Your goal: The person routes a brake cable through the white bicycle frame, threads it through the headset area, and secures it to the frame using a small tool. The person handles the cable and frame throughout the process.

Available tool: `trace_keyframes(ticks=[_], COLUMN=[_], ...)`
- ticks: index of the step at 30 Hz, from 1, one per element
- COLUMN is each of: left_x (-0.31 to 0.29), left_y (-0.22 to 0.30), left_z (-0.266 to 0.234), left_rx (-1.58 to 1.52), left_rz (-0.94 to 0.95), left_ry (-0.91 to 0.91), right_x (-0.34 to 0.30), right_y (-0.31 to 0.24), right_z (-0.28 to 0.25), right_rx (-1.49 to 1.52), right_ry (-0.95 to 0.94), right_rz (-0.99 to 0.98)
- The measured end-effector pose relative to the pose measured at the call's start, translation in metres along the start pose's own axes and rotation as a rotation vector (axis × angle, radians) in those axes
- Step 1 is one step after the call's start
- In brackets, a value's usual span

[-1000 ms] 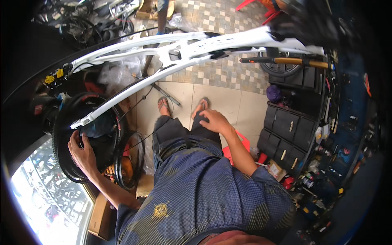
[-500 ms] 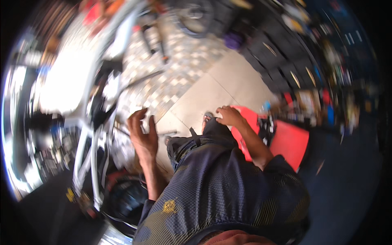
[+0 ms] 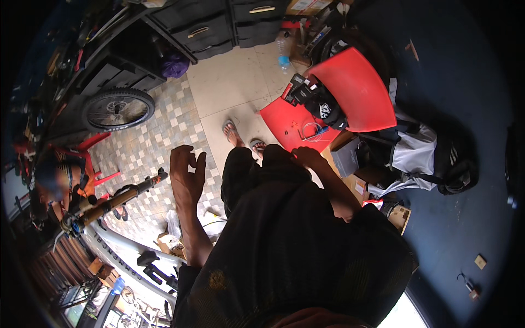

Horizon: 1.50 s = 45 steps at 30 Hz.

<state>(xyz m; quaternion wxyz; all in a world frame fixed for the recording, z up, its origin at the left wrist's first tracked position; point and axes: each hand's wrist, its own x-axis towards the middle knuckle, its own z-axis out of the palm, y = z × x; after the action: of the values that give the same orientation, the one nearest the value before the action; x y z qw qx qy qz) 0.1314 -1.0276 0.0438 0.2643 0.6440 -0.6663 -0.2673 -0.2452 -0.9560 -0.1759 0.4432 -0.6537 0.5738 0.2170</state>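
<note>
My left hand [image 3: 187, 172] hangs in the air above the tiled floor, fingers loosely bent and thumb apart, holding nothing. Beside it, on the left, is a pale bicycle frame [image 3: 128, 243] with a brownish handlebar [image 3: 117, 203]. My right hand [image 3: 309, 159] is loosely open near the front edge of a red chair [image 3: 276, 119]; whether it touches the chair I cannot tell. On the chair seat lie a black cap [image 3: 324, 109], dark packages [image 3: 298, 89], a coil of thin cable [image 3: 313, 131] and small dark bits.
Black drawers [image 3: 199, 30] line the far side, with a bicycle wheel [image 3: 118, 108] leaning at the left. A plastic bottle [image 3: 283, 54] stands behind the chair. Bags [image 3: 415, 153] and boxes [image 3: 345, 156] sit at the right. Another person [image 3: 60, 183] is at the far left.
My view has swung to the right. The red chair now shows more fully ahead of my right hand, and the bicycle frame has shifted toward the lower left. Both hands remain empty.
</note>
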Motion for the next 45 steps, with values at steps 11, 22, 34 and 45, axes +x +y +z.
trace_keyframes(ticks=[11,22,34,45], left_x=[0.063,0.126,0.362,0.44], left_y=[-0.065,-0.137,-0.069,-0.001], left_z=[-0.052,-0.077,-0.02,-0.016], left_rx=[0.052,0.163,0.045,0.09], left_rz=[-0.095,-0.415,-0.294,-0.315], left_ry=[-0.25,-0.175,-0.202,-0.276], right_x=[0.119,0.21,0.261,0.435], right_y=[-0.124,-0.252,-0.224,-0.316], right_z=[-0.136,-0.348,-0.581,-0.783], right_rx=[-0.069,-0.175,0.074,-0.296], right_ry=[0.202,0.525,0.744,0.84], right_rz=[-0.15,-0.549,-0.802,-0.708])
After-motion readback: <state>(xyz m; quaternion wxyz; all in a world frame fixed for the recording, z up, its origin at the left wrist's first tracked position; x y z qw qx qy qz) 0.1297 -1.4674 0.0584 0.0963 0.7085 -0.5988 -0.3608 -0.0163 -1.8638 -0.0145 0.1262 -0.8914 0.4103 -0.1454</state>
